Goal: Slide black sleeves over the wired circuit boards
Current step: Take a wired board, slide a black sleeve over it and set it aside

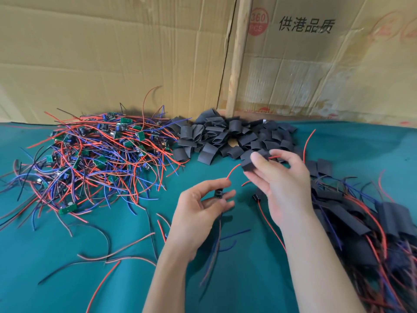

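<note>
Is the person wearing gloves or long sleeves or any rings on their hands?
No. The left hand and the right hand are both bare, with no gloves, and no rings show on the fingers you can see. Both forearms are bare too, right down to the bottom edge of the picture, so no sleeve, watch or bracelet is in view. The fingernails look short and plain.

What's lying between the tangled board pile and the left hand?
In the head view, loose red wires on the green cloth between the board pile and the left hand.
</note>
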`<state>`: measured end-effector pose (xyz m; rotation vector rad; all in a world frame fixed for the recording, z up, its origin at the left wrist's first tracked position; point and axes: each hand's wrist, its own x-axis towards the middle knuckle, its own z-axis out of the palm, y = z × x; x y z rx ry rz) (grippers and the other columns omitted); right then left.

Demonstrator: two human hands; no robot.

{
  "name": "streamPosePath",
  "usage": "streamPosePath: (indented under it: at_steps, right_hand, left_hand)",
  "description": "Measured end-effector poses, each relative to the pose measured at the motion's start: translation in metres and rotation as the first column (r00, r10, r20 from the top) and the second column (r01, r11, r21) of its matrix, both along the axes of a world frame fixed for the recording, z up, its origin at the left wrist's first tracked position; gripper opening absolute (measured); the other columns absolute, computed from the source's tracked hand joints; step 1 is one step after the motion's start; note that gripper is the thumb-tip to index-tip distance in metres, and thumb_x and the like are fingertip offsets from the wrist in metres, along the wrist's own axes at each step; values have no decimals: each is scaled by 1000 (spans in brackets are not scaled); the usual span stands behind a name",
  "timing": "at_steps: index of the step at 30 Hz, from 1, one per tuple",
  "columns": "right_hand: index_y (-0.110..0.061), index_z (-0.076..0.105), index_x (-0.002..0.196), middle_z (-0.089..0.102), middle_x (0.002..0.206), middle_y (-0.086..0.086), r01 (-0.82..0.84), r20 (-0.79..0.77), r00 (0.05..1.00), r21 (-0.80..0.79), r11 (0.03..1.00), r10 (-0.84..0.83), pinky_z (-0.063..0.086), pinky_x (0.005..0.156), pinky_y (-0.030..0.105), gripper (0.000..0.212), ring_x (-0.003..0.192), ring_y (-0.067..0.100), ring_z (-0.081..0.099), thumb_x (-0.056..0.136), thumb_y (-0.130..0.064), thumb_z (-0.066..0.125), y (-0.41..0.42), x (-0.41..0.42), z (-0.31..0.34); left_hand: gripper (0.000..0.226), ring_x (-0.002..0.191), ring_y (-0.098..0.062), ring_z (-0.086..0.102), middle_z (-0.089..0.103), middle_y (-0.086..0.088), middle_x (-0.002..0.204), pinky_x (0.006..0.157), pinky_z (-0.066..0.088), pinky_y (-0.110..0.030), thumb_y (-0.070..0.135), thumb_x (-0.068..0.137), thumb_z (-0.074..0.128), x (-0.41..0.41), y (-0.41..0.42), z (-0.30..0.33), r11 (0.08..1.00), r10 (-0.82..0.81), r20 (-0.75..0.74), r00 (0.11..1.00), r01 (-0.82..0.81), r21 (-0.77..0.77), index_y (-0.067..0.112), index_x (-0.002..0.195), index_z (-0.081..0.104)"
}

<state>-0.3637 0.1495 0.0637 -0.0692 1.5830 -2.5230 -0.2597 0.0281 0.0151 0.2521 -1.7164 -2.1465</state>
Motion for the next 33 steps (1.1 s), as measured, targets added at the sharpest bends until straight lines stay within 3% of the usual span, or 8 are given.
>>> streamPosePath:
  at_steps: [5, 9, 12, 15, 21, 27, 30, 33]
  right_hand:
    - [-3, 57, 114, 75, 75, 7, -170, 30, 985, 121, 978, 168, 64, 80, 39, 41, 80, 26, 77, 81, 3, 81, -10, 6, -9]
    - [-5, 61, 110, 78, 84, 15, -169, 2, 984, 286, 943, 175, 64, 75, 36, 44, 82, 30, 78, 75, -2, 88, -12, 7, -13]
    - [-4, 65, 102, 78, 87, 17, -140, -18, 987, 365, 920, 158, 64, 81, 45, 38, 83, 32, 78, 73, -5, 90, -14, 6, -15]
    - [-1, 70, 93, 78, 85, 16, -145, -11, 987, 403, 904, 163, 64, 80, 46, 30, 82, 32, 78, 72, -8, 91, -14, 5, -16]
    - [-3, 71, 91, 79, 82, 12, -129, 17, 991, 425, 896, 134, 64, 78, 43, 29, 80, 29, 78, 73, -14, 91, -15, 4, -16]
    - [-4, 69, 90, 78, 82, 13, -171, 14, 982, 467, 867, 186, 65, 74, 42, 29, 81, 30, 78, 73, -13, 91, -12, 6, -11]
    - [-4, 69, 92, 78, 81, 12, -193, -8, 974, 489, 850, 225, 65, 76, 44, 31, 81, 31, 78, 72, -13, 91, -10, 6, -9]
    - [-1, 69, 93, 78, 82, 13, -241, -5, 958, 523, 818, 285, 65, 77, 46, 29, 80, 31, 78, 74, -9, 89, -10, 9, -9]
  left_hand:
    - [43, 108, -24, 72, 66, -3, 131, 85, 59, -30, -20, 95, 46, -1, 0, -1, 996, 23, -18, 1000, -21, 81, 12, 123, 50]
    - [57, 105, -17, 73, 62, 1, 133, 91, 59, -35, -20, 95, 40, -2, 2, -3, 994, 37, 54, 998, -32, -102, 23, 134, 44]
    - [57, 95, -11, 75, 62, 5, 122, 93, 57, -36, -15, 94, 46, -2, 4, -5, 955, 98, 109, 989, -63, -290, 27, 131, 44]
    - [46, 86, -9, 76, 59, 5, 109, 85, 57, -30, -9, 94, 53, -1, 4, -5, 918, 175, 125, 977, -116, -379, 30, 118, 47]
    - [41, 73, -17, 76, 62, 13, 86, 74, 62, -39, -7, 89, 65, -1, 2, -5, 915, 245, 98, 965, -196, -353, 30, 98, 50]
    - [42, 71, -16, 75, 70, 0, 82, 73, 61, -39, -7, 86, 69, 0, 2, -3, 905, 253, 112, 961, -194, -378, 29, 95, 51]
    - [37, 69, -18, 75, 73, 1, 80, 74, 61, -45, -5, 86, 71, -1, 3, -2, 911, 254, 122, 959, -195, -364, 27, 94, 52]
    - [34, 65, -20, 74, 75, 1, 75, 70, 61, -41, -2, 84, 72, 0, 3, -1, 904, 276, 133, 952, -209, -372, 25, 92, 53]
